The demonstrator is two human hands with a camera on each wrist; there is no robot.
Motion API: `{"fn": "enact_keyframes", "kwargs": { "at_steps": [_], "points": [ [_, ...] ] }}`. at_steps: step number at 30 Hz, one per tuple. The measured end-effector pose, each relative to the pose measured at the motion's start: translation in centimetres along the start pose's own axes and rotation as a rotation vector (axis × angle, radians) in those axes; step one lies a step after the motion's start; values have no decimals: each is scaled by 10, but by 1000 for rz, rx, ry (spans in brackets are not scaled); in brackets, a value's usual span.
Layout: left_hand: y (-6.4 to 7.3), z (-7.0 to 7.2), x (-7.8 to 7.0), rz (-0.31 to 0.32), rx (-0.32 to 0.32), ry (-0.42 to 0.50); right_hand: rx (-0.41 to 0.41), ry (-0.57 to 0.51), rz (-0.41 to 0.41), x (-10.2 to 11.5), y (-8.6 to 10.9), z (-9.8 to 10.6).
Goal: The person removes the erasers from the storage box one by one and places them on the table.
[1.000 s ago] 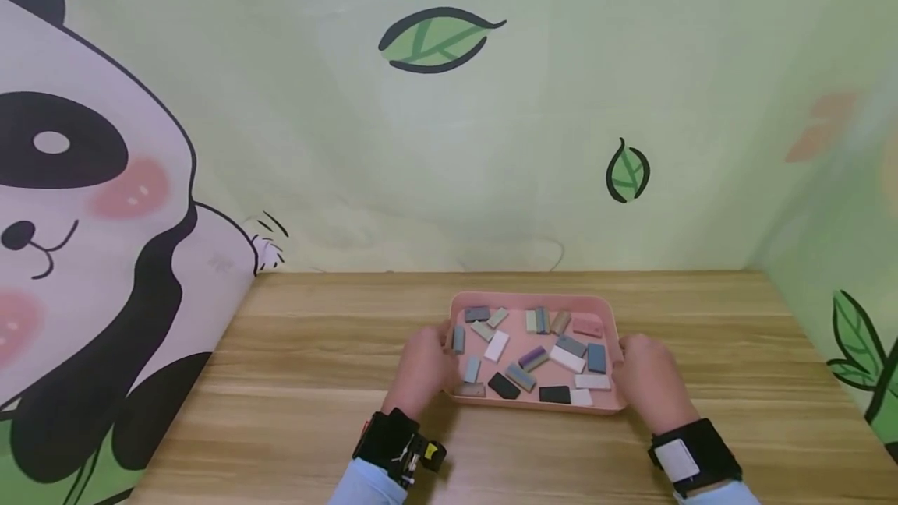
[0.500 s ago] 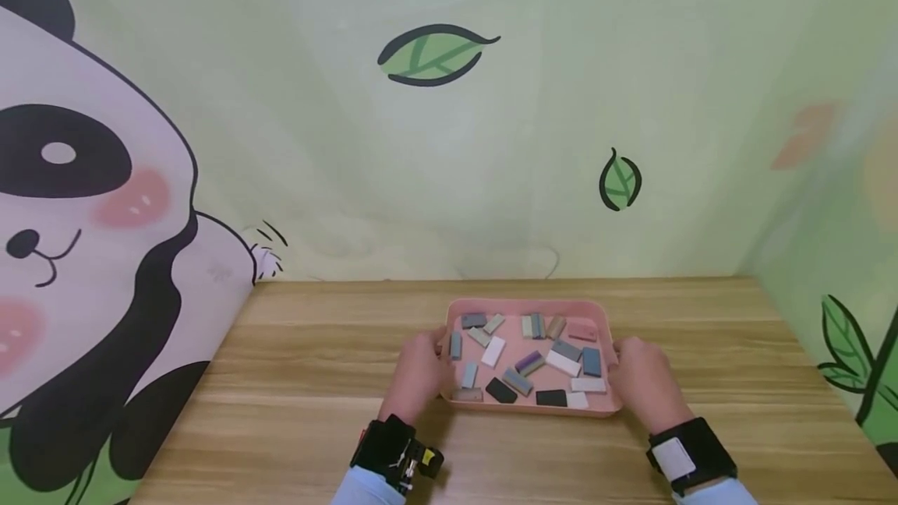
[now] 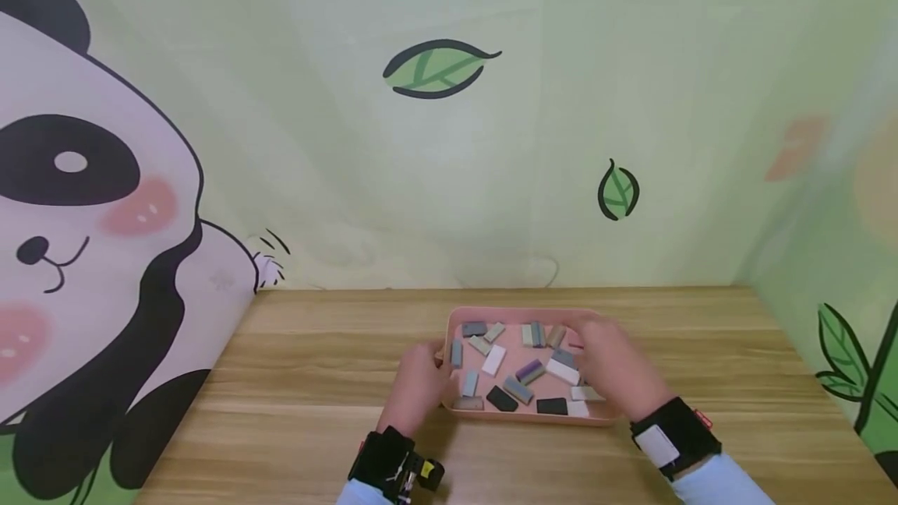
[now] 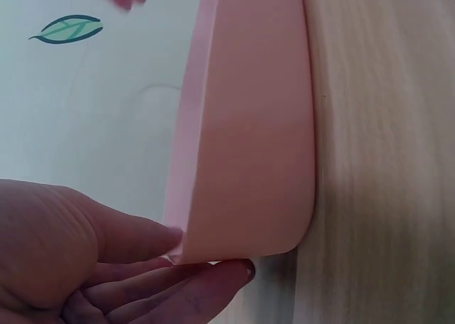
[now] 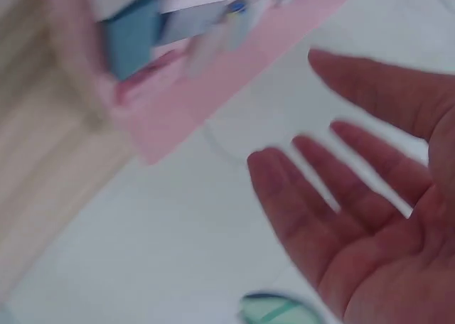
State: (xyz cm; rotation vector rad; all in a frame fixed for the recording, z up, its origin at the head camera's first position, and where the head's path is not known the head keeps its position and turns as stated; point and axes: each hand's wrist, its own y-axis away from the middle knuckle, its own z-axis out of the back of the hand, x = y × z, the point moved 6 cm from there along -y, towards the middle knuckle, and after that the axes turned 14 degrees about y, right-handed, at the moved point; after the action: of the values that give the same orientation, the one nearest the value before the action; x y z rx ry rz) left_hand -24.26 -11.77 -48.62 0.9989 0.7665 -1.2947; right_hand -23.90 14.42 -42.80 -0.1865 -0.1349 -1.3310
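A shallow pink tray [image 3: 522, 418] stands on the wooden table, with several small rectangular blocks lying in it. Among them are a white block [image 3: 494, 360], a black block [image 3: 501, 399] and a purple-striped block [image 3: 526, 369]. My left hand [image 3: 421, 376] pinches the tray's left side; in the left wrist view the thumb lies at the rim and the fingers under the pink wall [image 4: 249, 139]. Over the tray's right part hovers my right hand [image 3: 609, 361], hiding some blocks there. Seen from the right wrist, that hand [image 5: 362, 210] has its fingers spread and holds nothing.
The wooden tabletop [image 3: 316, 388] reaches back to a pale green wall cloth [image 3: 337, 139] printed with leaves and a panda [image 3: 112, 256]. Black straps with small devices sit on both wrists, the left strap [image 3: 386, 454] close to the table surface.
My right hand has let go of the tray's right side and moved left and inward over the blocks. The left hand keeps its hold, and the head view has shifted slightly.
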Motion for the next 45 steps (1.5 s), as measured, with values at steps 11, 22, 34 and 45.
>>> {"fn": "enact_keyframes", "kwargs": {
  "at_steps": [11, 22, 34, 45],
  "points": [
    [-6, 2, 10, 29, 29, 17, 94, 130, 333, 51, -26, -41],
    [-5, 1, 10, 84, 21, 73, 142, 49, 395, 53, -26, -63],
    [-7, 3, 10, 96, 5, 78, 149, 77, 387, 49, -31, -69],
    [-4, 3, 12, 119, -8, 80, 110, -3, 405, 54, -24, -48]
  ]
}}
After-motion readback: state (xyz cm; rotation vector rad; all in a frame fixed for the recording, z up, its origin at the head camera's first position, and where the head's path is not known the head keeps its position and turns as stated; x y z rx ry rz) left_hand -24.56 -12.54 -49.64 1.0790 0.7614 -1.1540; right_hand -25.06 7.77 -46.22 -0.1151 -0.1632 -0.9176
